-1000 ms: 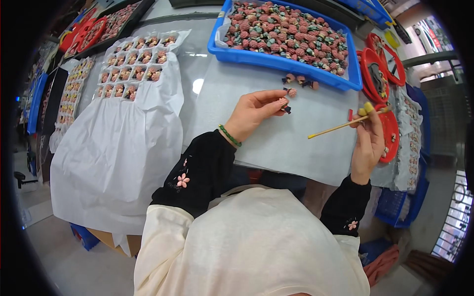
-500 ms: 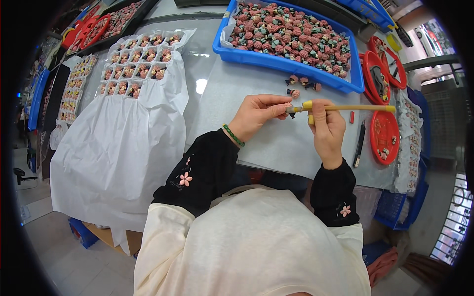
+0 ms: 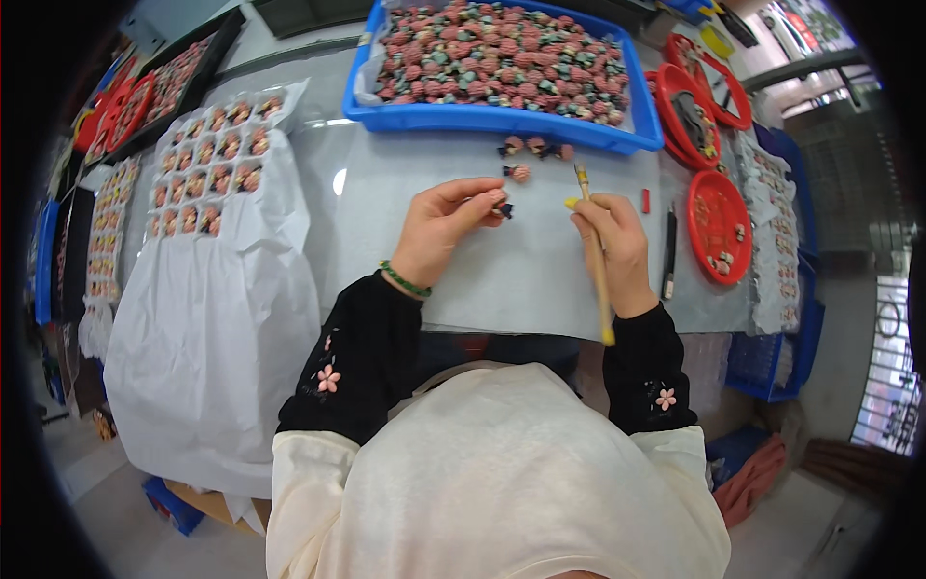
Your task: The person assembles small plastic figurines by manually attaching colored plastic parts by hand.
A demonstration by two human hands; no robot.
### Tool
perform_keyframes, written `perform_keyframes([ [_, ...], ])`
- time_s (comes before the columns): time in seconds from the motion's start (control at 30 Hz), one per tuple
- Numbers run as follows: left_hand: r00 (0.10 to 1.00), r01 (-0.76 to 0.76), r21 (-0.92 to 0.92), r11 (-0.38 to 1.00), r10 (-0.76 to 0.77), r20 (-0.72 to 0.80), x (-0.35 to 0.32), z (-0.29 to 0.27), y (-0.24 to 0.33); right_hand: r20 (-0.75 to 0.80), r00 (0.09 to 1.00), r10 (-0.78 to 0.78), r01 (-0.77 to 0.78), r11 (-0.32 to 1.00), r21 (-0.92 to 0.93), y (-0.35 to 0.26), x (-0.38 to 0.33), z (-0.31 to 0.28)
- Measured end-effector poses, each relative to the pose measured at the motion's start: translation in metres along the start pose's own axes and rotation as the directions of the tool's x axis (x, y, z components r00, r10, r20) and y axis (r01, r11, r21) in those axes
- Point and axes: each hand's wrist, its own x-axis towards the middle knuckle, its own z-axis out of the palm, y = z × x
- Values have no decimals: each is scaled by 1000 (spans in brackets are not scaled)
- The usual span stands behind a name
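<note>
left hand (image 3: 434, 230): thumb and fingers pinched on a small pink-and-dark figurine (image 3: 503, 207), held over the bench (image 3: 521, 299) between its front edge and the blue tray (image 3: 502, 120). right hand (image 3: 620, 249): fingers curled round a thin brush (image 3: 601, 280), tip toward tray, tail at bench's front edge. brush and figurine apart. loose figurines (image 3: 519, 174) near tray's front edge.

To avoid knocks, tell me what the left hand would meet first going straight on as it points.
Probably the nearest loose pink piece, just ahead of the left hand, which could pass above, since depth is unclear.
</note>
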Motion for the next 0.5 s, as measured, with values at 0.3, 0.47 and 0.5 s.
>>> perform_keyframes([
  [0.3,996,-3,-228,974,-17,-86,5,1,7,182,982,55,52,844,-535,46,-15,-52],
  [0.47,986,-53,-257,965,11,-165,5,2,9,28,1000,-4,10,975,-222,3,15,-12],
  [0.5,986,-48,-270,962,2,-169,5,2,9,54,997,-59,66,989,-133,-5,23,1],
])
